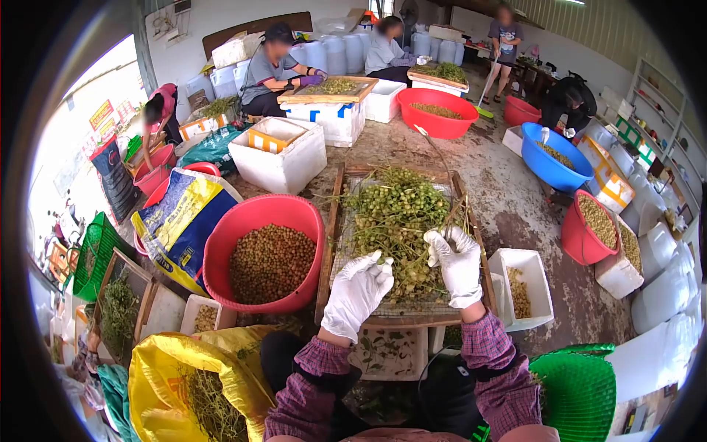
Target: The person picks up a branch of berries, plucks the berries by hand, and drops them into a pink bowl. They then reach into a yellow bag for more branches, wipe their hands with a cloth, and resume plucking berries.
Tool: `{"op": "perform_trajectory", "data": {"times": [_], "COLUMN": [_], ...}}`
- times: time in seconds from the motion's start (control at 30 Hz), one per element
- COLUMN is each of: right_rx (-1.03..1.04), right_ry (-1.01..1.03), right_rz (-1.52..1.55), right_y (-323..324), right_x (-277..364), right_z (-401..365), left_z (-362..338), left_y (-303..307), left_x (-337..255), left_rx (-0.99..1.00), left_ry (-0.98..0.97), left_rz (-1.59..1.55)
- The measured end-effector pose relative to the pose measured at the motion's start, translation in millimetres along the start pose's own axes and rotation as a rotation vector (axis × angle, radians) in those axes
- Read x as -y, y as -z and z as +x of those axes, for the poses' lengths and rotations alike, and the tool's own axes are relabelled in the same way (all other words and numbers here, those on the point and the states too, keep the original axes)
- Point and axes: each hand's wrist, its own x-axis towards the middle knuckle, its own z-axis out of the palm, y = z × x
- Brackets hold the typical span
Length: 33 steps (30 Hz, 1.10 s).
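Both my hands wear white gloves, over the near part of a pile of green sprigs with small round pods [398,210]. The pile lies on a wood-framed mesh screen [329,254]. My left hand [359,293] is closed in a pinch at the pile's near left edge, with a small green pod at its fingertips. My right hand [458,267] has its fingers curled round thin stems at the pile's right side. Left of the screen stands a red tub [212,254] full of loose brownish round pods [271,261].
A white foam box [541,313] with pods stands right of the screen. Close to my legs are a yellow sack [158,368] with stems and a green basket [582,390]. Several people work farther back, near a red basin [442,127] and a blue basin [549,173].
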Motion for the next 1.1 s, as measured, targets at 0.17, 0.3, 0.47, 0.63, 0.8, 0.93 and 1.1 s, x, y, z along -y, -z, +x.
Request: {"op": "perform_trajectory", "data": {"times": [0.17,0.3,0.47,0.63,0.8,0.93,1.1], "right_rx": [-0.099,-0.144,-0.112,-0.090,-0.103,-0.015,-0.015], "right_ry": [-0.033,-0.019,-0.063,-0.085,-0.101,-0.122,-0.054], "right_rz": [0.095,0.127,0.123,0.119,0.251,0.538,0.636], "right_y": [5,13,14,15,37,67,95], "right_x": [8,6,9,8,-10,-3,35], "right_z": [7,13,15,14,19,24,24], "left_z": [18,6,7,33,26,15,19], "left_y": [42,30,8,18,16,31,92], "left_x": [-12,-7,8,14,-4,-17,44], "left_rx": [0.143,-0.010,-0.045,0.162,0.018,0.060,0.042], "left_ry": [0.074,0.003,-0.385,-0.586,-0.210,-0.003,0.466], "left_rz": [0.031,0.311,1.302,1.532,0.497,0.288,0.528]}}
